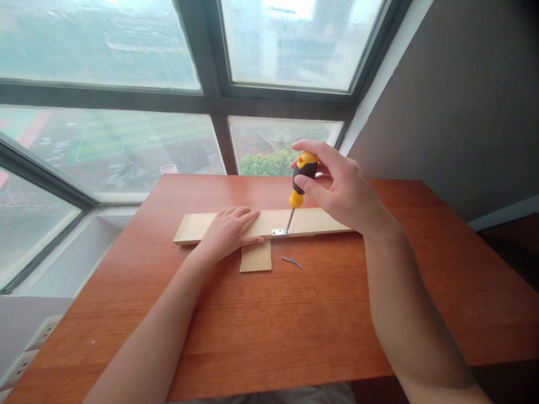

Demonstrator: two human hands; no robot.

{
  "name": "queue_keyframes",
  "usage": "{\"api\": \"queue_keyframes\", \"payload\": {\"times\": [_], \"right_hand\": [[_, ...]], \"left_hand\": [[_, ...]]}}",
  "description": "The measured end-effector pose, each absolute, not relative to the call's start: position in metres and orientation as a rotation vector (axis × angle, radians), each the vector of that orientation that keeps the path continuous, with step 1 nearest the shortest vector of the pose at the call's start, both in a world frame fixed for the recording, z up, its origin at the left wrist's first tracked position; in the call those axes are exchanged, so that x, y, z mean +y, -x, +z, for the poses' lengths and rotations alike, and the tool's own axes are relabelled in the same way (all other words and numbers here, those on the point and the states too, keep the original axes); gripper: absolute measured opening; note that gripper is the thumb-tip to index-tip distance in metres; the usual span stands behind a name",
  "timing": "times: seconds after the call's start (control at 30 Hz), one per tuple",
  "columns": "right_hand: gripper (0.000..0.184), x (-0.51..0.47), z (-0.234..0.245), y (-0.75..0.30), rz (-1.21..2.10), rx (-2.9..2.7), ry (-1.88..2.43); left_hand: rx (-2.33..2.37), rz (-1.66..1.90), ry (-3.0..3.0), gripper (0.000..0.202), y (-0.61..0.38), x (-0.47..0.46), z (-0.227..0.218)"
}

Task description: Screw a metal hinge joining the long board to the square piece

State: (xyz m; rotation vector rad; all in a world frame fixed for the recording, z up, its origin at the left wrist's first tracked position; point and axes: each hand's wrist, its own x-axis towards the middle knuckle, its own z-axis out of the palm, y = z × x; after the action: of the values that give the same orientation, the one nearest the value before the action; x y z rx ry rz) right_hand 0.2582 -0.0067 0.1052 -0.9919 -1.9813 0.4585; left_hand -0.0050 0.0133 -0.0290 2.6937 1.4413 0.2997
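My right hand (pixel 341 188) is closed around the yellow and black handle of a screwdriver (pixel 300 182), held nearly upright. Its tip rests on a small metal bracket (pixel 280 232) at the front edge of a long pale wooden board (pixel 309 220). My left hand (pixel 229 230) lies flat on that board, fingers stretched out, left of the bracket. A small square piece of wood (pixel 256 258) lies against the board just below my left hand. Two loose screws (pixel 291 261) lie on the table to the right of the small piece.
The board rests on a reddish-brown wooden table (pixel 295 325) pushed against a large window (pixel 126 134). A grey wall (pixel 463 101) runs along the right side. The table's front edge is close to my body.
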Motion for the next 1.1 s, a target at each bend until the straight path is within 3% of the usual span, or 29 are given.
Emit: {"api": "queue_keyframes", "payload": {"times": [0.4,0.67,0.73,0.93,1.1], "right_hand": [[0.042,-0.008,0.108,-0.261,0.414,-1.988,1.028],[0.036,-0.003,0.105,-0.258,0.079,-2.037,1.105],[0.034,-0.005,0.107,-0.259,0.161,-2.049,1.079],[0.053,-0.014,0.114,-0.271,0.696,-2.109,0.911],[0.045,-0.005,0.108,-0.27,0.325,-2.064,1.1]], "left_hand": [[1.381,0.29,-2.674,0.071,0.004,0.011,-0.026],[1.416,0.258,-2.726,0.071,0.002,0.007,-0.027],[1.422,0.267,-2.721,0.07,0.001,0.006,-0.027],[1.429,0.301,-2.68,0.069,0.001,0.004,-0.027],[1.43,0.324,-2.648,0.068,0.001,0.004,-0.027]]}}
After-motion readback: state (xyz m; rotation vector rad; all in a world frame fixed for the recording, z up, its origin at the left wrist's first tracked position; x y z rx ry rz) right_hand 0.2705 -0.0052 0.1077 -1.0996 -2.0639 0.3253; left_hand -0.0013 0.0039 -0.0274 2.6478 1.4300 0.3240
